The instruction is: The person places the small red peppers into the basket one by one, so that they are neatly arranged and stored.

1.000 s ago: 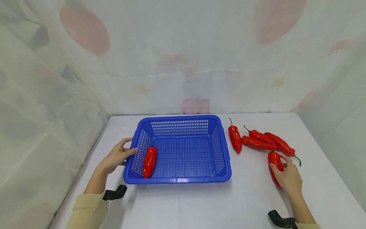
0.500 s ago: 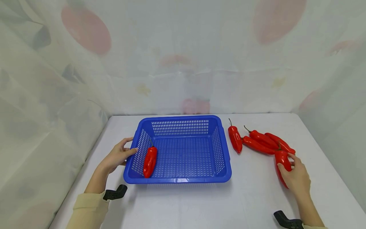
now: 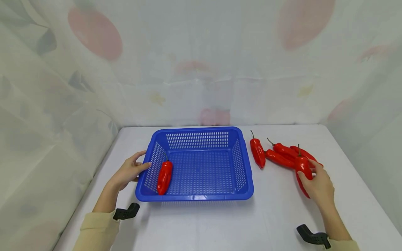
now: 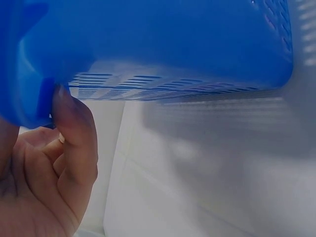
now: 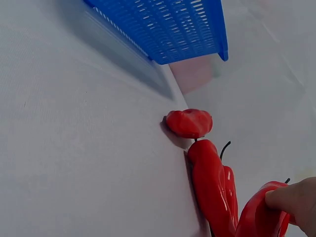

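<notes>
A blue plastic basket (image 3: pixel 194 198) with slotted walls stands on the white table, one red pepper (image 3: pixel 164 177) lying along its left side. My left hand (image 3: pixel 127 170) grips the basket's left rim; in the left wrist view its fingers (image 4: pixel 74 133) curl under that rim. On the right, my right hand (image 3: pixel 318 184) pinches another red pepper (image 3: pixel 302 167) between thumb and fingers, its dark stem pointing away from me. That held pepper overlaps the loose ones behind it in the head view. In the right wrist view the thumb (image 5: pixel 291 200) presses on its red skin.
Right of the basket lies a single red pepper (image 3: pixel 258 153). Beside it several more red peppers (image 3: pixel 279 159) lie close together, partly behind the held one. A patterned pale curtain (image 3: pixel 194 69) hangs at the back and both sides of the white table (image 3: pixel 226 226).
My right hand first shifted right with the pepper, then back left and slightly farther from me, the pepper now farther up the table. The left hand and basket stayed put.
</notes>
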`<control>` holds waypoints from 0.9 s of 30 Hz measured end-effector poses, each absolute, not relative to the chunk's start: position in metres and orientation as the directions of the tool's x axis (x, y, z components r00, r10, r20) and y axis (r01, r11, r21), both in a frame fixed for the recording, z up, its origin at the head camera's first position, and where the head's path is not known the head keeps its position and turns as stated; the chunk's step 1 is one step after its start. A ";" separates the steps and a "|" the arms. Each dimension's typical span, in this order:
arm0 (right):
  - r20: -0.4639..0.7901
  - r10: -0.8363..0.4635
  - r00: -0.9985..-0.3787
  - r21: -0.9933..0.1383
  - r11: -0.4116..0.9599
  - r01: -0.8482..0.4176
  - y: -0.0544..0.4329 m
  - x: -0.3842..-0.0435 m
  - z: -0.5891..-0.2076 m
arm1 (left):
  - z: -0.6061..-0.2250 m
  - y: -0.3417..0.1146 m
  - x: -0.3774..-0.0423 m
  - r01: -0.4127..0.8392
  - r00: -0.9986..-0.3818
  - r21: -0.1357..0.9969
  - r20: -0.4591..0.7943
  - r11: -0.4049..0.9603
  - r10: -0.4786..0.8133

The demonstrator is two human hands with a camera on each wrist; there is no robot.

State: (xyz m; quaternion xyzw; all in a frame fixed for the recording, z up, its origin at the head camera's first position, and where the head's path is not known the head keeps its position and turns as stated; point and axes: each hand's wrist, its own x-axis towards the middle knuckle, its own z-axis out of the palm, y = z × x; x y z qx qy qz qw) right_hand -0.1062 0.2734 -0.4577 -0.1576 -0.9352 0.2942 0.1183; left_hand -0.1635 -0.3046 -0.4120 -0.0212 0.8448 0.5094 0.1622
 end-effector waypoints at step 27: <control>0.191 0.140 -0.972 -0.608 0.794 -0.006 0.231 -0.146 -0.417 | -0.409 -0.305 -0.164 -0.219 -0.939 0.845 -0.318 0.489 0.129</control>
